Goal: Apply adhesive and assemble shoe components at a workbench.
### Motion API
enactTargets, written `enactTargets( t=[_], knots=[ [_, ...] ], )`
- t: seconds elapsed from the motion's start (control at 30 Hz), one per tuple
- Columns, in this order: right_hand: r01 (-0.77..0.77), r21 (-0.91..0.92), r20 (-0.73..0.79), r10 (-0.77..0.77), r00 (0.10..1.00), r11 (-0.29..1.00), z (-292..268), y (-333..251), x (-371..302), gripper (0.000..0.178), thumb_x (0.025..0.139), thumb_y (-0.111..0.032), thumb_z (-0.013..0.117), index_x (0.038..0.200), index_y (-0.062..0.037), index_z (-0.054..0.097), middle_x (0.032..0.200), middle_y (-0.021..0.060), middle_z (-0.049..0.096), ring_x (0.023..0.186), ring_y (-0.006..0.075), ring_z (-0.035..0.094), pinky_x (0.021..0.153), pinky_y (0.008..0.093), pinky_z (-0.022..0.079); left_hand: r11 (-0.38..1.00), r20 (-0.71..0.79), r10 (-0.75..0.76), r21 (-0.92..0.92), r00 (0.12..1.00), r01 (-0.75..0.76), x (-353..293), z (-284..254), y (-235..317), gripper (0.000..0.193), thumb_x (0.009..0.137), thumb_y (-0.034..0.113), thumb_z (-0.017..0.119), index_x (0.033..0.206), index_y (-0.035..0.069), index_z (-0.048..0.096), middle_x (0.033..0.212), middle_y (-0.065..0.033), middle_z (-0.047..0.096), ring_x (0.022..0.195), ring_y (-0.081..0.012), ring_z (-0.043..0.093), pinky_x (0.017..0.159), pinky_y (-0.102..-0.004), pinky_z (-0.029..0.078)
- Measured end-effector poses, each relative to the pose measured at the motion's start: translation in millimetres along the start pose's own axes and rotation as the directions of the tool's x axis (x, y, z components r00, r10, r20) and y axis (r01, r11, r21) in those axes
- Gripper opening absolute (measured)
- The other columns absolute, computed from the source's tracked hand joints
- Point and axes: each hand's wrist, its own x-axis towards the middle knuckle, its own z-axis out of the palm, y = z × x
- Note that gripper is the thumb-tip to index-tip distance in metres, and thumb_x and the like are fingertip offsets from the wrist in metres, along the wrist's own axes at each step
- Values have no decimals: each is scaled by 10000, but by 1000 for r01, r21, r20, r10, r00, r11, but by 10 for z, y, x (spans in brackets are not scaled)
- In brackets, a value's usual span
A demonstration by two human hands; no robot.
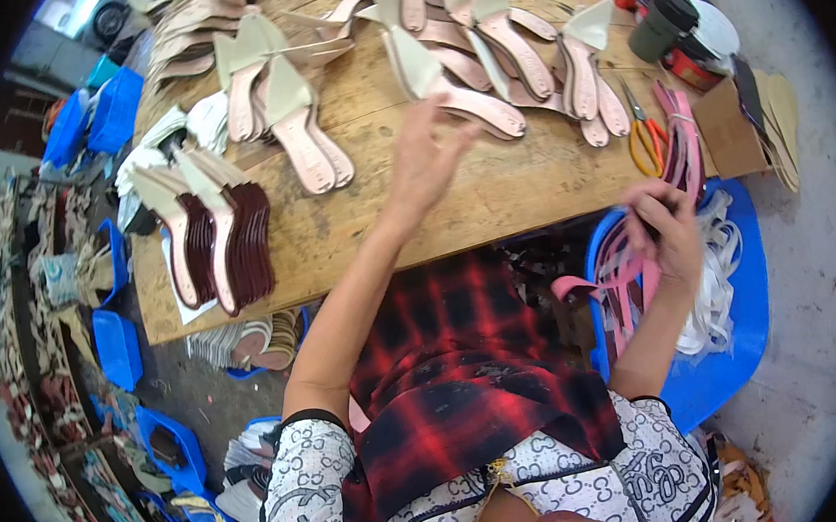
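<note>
My left hand (pixel 429 152) reaches over the wooden table (pixel 385 214) with its fingers apart. Its fingertips are at the edge of a pale pink insole (pixel 487 110) with a cream flap; whether they press on it I cannot tell. To the right, beyond the table's front edge, my right hand (pixel 666 227) is closed, its fingers curled together on a pink strip (pixel 577 286). The strip loops out to the left below that hand, and part of it is hidden by the fingers. More pink and white strips lie in the blue basin (pixel 752 284) underneath.
Stacks of dark-edged insoles (pixel 225 247) stand at the table's left. Several loose pink insoles (pixel 306 152) lie farther back. Orange-handled scissors (pixel 646 140), pink straps (pixel 683 132), a dark cup (pixel 663 24) and a cardboard box (pixel 730 128) are at the right. Blue bins (pixel 119 348) stand at left.
</note>
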Motion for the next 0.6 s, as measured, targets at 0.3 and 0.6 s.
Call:
enactTargets(
  t=[0.3,0.6],
  knots=[
    [211,-803,-137,-517,845,558,887,1135,1028,146,841,-181,619,967,-115,654,810,153,666,738,377,633,645,450,479,942,-281,214,312,936,-122,847,-317,-576,588,885,190,602,1410,95,355,1121,-229,624,1032,-365,618,895,-427,465],
    [159,-751,-188,-438,879,641,827,1098,970,173,820,-176,626,980,-113,652,851,136,679,775,349,647,661,437,484,876,-267,116,481,957,28,470,-1151,-434,510,876,114,594,1354,31,436,1101,-253,627,988,-390,620,869,-412,481]
  ],
)
